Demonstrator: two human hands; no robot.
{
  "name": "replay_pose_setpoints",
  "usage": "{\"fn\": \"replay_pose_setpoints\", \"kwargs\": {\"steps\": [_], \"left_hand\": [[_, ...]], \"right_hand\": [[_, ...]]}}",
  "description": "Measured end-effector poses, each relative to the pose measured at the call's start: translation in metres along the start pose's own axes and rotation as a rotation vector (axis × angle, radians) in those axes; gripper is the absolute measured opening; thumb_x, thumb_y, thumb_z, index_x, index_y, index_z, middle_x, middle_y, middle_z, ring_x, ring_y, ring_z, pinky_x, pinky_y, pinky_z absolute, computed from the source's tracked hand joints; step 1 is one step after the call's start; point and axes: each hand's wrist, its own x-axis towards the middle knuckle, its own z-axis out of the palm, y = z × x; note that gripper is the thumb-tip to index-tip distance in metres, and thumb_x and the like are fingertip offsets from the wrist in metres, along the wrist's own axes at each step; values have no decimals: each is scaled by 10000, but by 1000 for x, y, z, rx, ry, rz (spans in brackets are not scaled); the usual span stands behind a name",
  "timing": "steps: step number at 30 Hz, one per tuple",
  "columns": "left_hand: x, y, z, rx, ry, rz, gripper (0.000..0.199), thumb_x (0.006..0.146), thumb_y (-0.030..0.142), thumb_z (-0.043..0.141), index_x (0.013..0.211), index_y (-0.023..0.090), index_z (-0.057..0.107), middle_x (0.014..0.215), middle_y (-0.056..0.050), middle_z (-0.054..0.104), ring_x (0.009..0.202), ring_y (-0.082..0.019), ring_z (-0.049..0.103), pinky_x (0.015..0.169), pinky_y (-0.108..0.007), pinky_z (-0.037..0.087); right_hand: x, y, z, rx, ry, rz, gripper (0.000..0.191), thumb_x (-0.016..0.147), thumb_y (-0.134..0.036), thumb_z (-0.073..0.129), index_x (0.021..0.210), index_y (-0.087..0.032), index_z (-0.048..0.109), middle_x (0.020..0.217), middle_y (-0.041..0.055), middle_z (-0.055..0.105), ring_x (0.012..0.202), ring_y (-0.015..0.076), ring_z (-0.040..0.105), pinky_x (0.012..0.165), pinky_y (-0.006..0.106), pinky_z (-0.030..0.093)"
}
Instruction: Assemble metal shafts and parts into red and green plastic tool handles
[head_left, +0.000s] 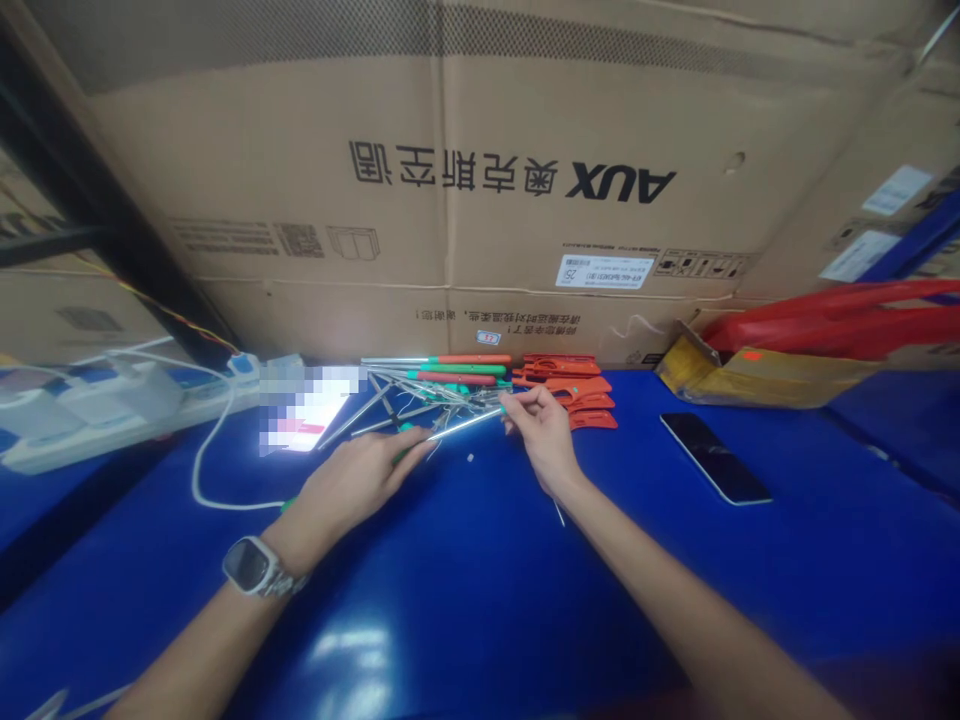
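My left hand (356, 485) is closed around a slim metal tube (469, 424), with green parts showing at its fingers and beside its wrist. The tube's far end lies between the pinched fingertips of my right hand (544, 435). A thin wire (559, 512) sticks out below the right wrist. Just behind the hands is a loose pile of thin metal pieces (450, 395). Long rods with orange, green and red handles (469, 370) lie past it. Several orange plastic handle shells (577, 385), like lighter bodies, are stacked beyond the right hand.
A dark phone (716, 458) lies at right, near a yellow box (720, 375) with red plastic (810, 320). At left are a lit screen (315, 410), a white power strip (150, 410) and a cable (199, 465). A large cardboard box (300, 120) stands behind the blue table (465, 600).
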Motion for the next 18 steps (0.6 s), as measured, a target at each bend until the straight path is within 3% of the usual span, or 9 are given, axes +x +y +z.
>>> {"fn": "replay_pose_setpoints", "kwargs": {"steps": [4, 12, 18], "left_hand": [[-1, 2, 2, 26, -2, 7, 439, 1030, 510, 285, 1148, 278, 639, 891, -37, 749, 797, -249, 711, 677, -304, 462], [0, 7, 6, 46, 30, -21, 408, 1035, 496, 285, 1073, 266, 620, 755, -23, 698, 706, -233, 683, 626, -286, 404], [0, 5, 7, 100, 44, -2, 412, 1040, 485, 272, 1103, 265, 615, 774, -38, 707, 739, -239, 690, 625, -285, 399]], "right_hand": [[1, -6, 1, 28, -23, -2, 421, 642, -452, 835, 715, -220, 492, 668, -42, 618, 544, 96, 528, 563, 255, 456], [0, -7, 7, 333, -28, 203, 418, 578, -361, 891, 685, -201, 521, 601, -67, 509, 529, 75, 426, 516, 239, 363], [0, -5, 5, 228, -81, 232, 434, 608, -425, 871, 658, -203, 501, 547, -66, 499, 488, 77, 418, 499, 248, 349]]}}
